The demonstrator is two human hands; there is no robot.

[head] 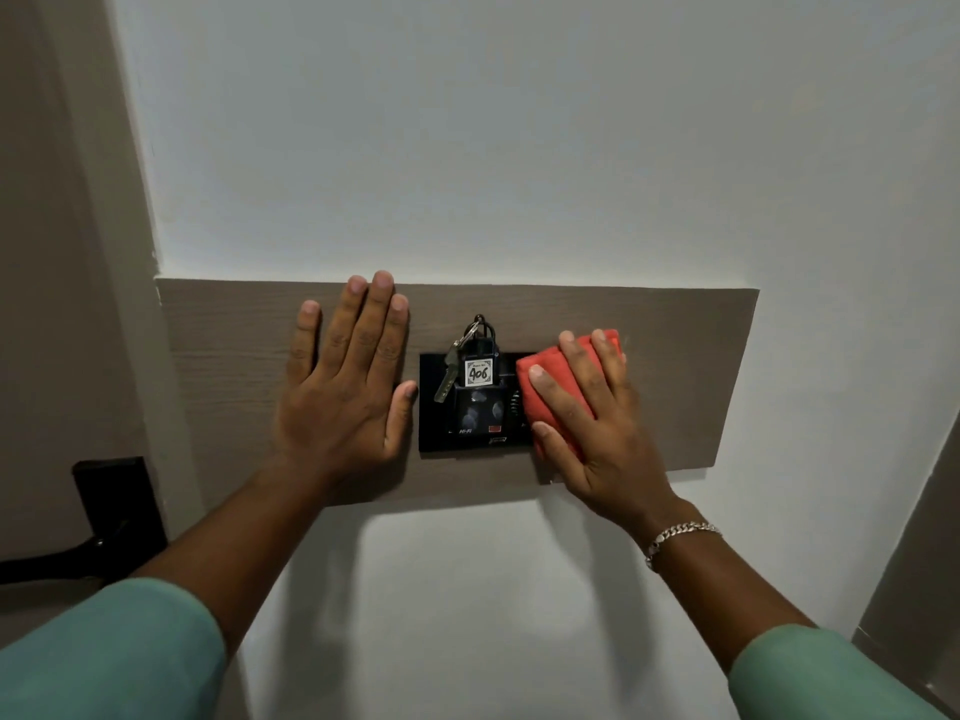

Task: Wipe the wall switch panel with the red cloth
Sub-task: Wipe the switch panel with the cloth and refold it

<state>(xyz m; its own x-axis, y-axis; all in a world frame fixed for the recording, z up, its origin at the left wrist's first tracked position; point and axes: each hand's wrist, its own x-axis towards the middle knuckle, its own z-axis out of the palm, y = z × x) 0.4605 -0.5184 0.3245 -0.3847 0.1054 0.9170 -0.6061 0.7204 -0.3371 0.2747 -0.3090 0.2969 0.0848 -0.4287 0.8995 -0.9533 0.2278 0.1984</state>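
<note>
**Cloth pressed to the panel's right end**

The right hand (pixel 597 433) presses the folded red cloth (pixel 561 413) with spread, nearly straight fingers against the right end of the black switch panel (pixel 467 439). A key tag (pixel 479 373) marked 406 hangs at its middle. The left hand (pixel 343 402) lies flat on the wooden board (pixel 234 356) beside it.

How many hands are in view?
2. The left hand lies flat on the wooden board, left of the switch panel; the right hand presses the red cloth on its right edge.
</note>
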